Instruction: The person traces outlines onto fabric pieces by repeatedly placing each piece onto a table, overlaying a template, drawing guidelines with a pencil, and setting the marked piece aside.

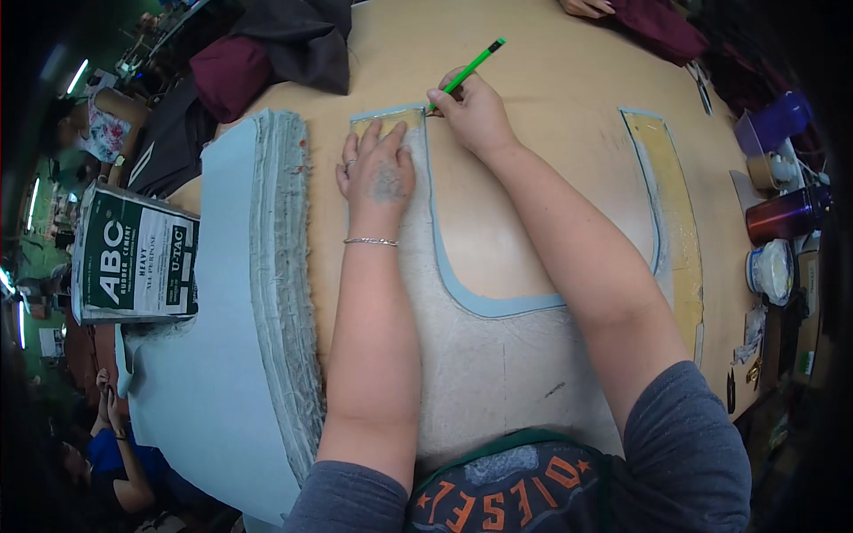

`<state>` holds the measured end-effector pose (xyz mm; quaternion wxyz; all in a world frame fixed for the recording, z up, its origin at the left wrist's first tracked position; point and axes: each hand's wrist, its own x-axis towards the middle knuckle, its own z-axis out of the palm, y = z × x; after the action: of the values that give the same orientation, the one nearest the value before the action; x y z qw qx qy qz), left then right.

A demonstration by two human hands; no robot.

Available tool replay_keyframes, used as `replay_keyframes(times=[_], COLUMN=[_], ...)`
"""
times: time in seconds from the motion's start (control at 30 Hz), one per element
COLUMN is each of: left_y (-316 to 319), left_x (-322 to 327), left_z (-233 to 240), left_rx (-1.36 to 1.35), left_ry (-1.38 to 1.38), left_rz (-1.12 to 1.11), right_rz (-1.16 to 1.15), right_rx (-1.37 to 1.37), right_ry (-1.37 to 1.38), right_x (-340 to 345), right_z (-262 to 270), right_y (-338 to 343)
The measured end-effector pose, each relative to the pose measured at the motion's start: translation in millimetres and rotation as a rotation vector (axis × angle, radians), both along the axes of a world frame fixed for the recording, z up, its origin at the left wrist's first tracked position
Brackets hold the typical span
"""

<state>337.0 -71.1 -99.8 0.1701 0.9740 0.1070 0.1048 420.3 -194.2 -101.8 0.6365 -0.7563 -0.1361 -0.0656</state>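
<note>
My left hand [376, 166] lies flat, fingers spread, on the upper end of the left arm of a large U-shaped pattern template [480, 360]. My right hand [470, 110] holds a green pencil [476, 64], its tip at the template's upper corner, just right of my left hand. Pale blue sheet material [496, 308] lies under the template and shows along its inner curve and top edges. The template's right arm has a yellowish strip [676, 220]. My right forearm crosses over the template and hides part of it.
A thick stack of pale blue fabric [226, 373] stands at left, with a rubber cement can [140, 256] on it. Dark and maroon cloth [233, 73] lies at the top left. Scissors [701, 86], a tumbler [783, 216] and a tub [770, 270] are at right. Other people sit nearby.
</note>
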Motion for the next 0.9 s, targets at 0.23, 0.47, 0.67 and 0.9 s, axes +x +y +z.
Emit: replay_keyframes(times=[0.23, 0.47, 0.67, 0.9], left_y=[-1, 3, 3, 11], left_x=[-1, -3, -1, 10], left_z=[1, 1, -2, -18], left_rx=[-0.021, -0.078, -0.076, -0.024], left_ry=[-0.011, -0.071, -0.097, -0.104], left_rz=[-0.003, -0.016, -0.025, -0.039], right_rz=[-0.152, 0.001, 0.281, 0.243], right_rx=[0.000, -0.428, -0.445, -0.581], right_ry=[-0.047, -0.248, -0.425, -0.160], right_x=[-3, -85, -191, -216], right_z=[-6, 19, 27, 46], right_y=[3, 1, -31, -127])
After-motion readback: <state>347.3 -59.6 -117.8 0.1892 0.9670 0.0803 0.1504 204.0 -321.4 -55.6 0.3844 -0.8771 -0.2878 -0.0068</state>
